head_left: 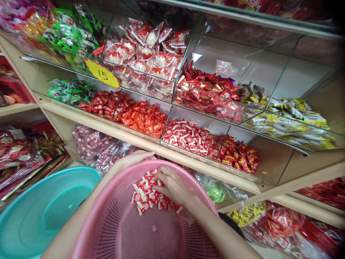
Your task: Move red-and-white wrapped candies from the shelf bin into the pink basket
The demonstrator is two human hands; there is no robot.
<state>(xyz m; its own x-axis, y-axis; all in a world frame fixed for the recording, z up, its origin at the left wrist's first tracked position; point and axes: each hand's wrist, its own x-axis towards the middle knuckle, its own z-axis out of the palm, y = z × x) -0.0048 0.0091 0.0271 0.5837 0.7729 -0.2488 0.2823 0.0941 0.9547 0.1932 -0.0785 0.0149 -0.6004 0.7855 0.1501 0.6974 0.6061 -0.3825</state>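
A pink plastic basket point(102, 201) with perforated walls sits tilted in front of me, below the shelves. Around its far left rim curls my left hand point(138, 158), its fingers partly hidden behind the edge. Inside, red and white wrapped candies point(147, 192) lie in a small heap against the far wall. My right hand point(174, 185) reaches into the basket with bent fingers closed on some of these candies; its fingertips are partly covered. Similar red and white candies point(187, 138) fill a clear compartment just beyond the basket.
Glass-fronted shelf bins hold red candies point(210, 91), white-and-red packets point(151, 54) and green packets point(71, 32). A yellow tag point(102, 73) reads 15. A teal basin point(54, 205) stands at left. Bagged sweets point(283, 219) lie low at right. A wooden shelf edge point(231, 176) runs close behind the basket.
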